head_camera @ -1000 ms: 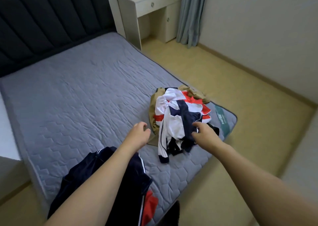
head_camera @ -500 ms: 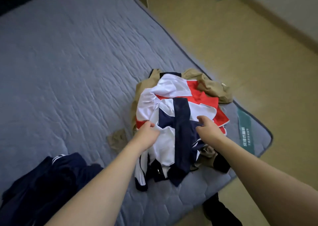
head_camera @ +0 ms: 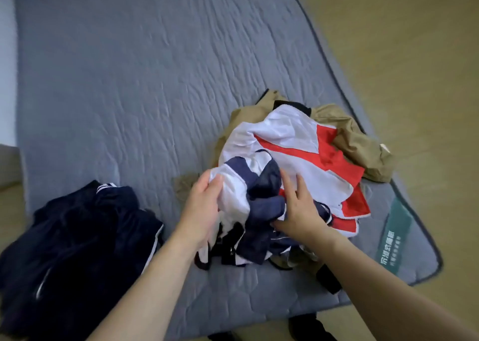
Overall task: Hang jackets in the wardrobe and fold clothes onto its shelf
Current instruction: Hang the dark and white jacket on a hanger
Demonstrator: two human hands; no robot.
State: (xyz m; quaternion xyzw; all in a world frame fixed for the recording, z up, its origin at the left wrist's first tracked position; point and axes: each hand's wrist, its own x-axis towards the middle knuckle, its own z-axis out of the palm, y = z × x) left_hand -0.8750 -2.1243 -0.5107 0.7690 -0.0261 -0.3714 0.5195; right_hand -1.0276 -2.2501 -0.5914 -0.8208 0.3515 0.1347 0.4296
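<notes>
Grey quilted mattress (head_camera: 129,81) fills the view, pale floor (head_camera: 414,42) off to the right, and the action sits at the near right corner of the bed. Both hands are into the heap: the white, red and navy jacket (head_camera: 293,138) lies crumpled on top of a tan jacket (head_camera: 357,138), the pair right in front of the person and a little to the right. Left hand (head_camera: 202,208) grips a fold of the white fabric at the heap's near left edge, thumb curled over it. Right hand (head_camera: 298,208) lies flat on the navy part, fingers spread and straight, pressing rather than grasping. The sports jacket stretches away from the hands toward the far right, red panel at the far end, so by my reading the lift has to come toward the body. Off to the left, well apart, a dark navy garment (head_camera: 77,237) with white stripes lies bunched on the mattress edge. No wardrobe in sight.
</notes>
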